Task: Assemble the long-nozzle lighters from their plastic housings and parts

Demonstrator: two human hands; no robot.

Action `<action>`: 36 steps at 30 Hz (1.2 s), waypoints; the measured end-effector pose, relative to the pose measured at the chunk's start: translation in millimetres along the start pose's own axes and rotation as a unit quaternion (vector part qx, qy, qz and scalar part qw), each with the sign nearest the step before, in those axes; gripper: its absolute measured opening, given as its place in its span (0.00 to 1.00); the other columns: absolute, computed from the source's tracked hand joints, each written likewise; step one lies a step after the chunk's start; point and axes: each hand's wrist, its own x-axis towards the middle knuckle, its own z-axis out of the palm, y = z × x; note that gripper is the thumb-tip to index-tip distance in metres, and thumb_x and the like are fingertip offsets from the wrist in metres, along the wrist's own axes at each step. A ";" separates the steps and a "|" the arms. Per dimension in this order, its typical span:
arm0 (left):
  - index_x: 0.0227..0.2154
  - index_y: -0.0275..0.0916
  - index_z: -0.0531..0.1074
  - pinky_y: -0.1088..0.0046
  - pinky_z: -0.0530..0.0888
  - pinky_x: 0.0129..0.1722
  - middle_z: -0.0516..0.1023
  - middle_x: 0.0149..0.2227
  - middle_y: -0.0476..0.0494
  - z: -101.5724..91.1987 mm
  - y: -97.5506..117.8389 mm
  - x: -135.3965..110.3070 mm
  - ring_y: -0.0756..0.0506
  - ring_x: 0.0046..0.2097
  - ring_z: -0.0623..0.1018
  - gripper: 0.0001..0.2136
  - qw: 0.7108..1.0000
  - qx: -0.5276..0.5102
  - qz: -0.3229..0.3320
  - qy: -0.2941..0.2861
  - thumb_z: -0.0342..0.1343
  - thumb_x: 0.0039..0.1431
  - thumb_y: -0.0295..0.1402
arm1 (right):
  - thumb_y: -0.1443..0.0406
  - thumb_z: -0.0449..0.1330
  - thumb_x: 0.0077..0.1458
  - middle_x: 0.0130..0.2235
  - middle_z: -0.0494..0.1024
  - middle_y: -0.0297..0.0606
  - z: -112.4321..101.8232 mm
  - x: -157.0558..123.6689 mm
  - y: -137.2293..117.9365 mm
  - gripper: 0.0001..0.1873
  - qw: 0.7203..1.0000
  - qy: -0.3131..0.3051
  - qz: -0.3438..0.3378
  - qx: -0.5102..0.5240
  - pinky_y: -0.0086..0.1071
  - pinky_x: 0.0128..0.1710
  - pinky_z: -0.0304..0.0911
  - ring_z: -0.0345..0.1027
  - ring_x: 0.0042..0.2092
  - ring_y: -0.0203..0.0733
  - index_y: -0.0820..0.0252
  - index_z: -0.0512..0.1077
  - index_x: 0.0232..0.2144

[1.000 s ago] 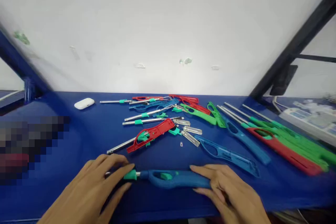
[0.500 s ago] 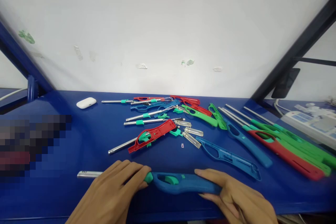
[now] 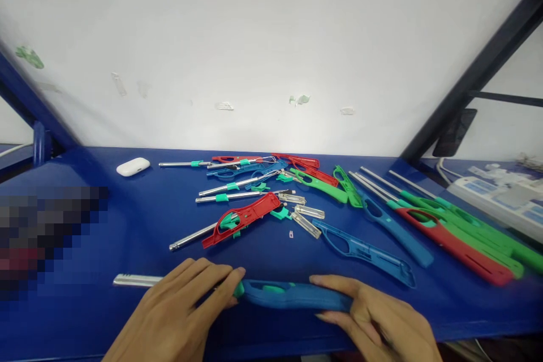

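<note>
A blue long-nozzle lighter (image 3: pixel 292 296) lies lengthwise across both hands, just above the front of the blue table. My left hand (image 3: pixel 182 300) is closed over its metal tube near the teal collar, with the tube's tip (image 3: pixel 131 280) sticking out to the left. At the other end, my right hand (image 3: pixel 369 311) grips the handle between thumb and fingers. The teal trigger (image 3: pixel 274 289) shows in the handle's opening. Beyond the hands lie a red handle half (image 3: pixel 250 216) resting over a metal tube, and a blue handle half (image 3: pixel 369 254).
Several metal tubes with teal parts (image 3: pixel 231 197), clear fuel tanks (image 3: pixel 307 223) and red, blue and green shells lie mid-table. Whole lighters, one of them red (image 3: pixel 458 246), lie at right beside a white power strip (image 3: pixel 492 195). A white earbud case (image 3: pixel 133 167) sits back left.
The lighter has turned a little about its length, so its trigger opening looks narrower. Both hands keep their hold. The whole view has shifted slightly, moving the table's things leftward.
</note>
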 end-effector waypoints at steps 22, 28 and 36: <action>0.61 0.52 0.72 0.65 0.83 0.48 0.83 0.51 0.47 18.9 22.3 -1.2 0.41 0.49 0.82 0.17 0.996 -0.057 -0.065 -0.030 0.55 0.72 0.40 | 0.51 0.58 0.71 0.41 0.85 0.35 5.5 17.9 -18.4 0.12 0.995 -0.020 0.021 -0.095 0.27 0.33 0.77 0.82 0.34 0.41 0.47 0.74 0.49; 0.58 0.54 0.74 0.65 0.83 0.50 0.82 0.52 0.49 18.2 23.2 1.3 0.41 0.51 0.81 0.18 0.984 -0.099 -0.132 -0.066 0.63 0.66 0.35 | 0.58 0.63 0.69 0.43 0.84 0.35 5.2 16.5 -17.1 0.09 0.995 -0.048 0.047 -0.076 0.29 0.38 0.78 0.82 0.39 0.43 0.47 0.74 0.50; 0.51 0.50 0.76 0.62 0.85 0.44 0.83 0.49 0.48 16.4 22.4 7.5 0.40 0.47 0.84 0.19 0.988 -0.080 -0.114 -0.072 0.64 0.58 0.27 | 0.64 0.68 0.64 0.43 0.82 0.33 5.3 17.1 -17.7 0.09 0.993 -0.074 0.078 -0.058 0.30 0.42 0.76 0.80 0.42 0.44 0.49 0.73 0.45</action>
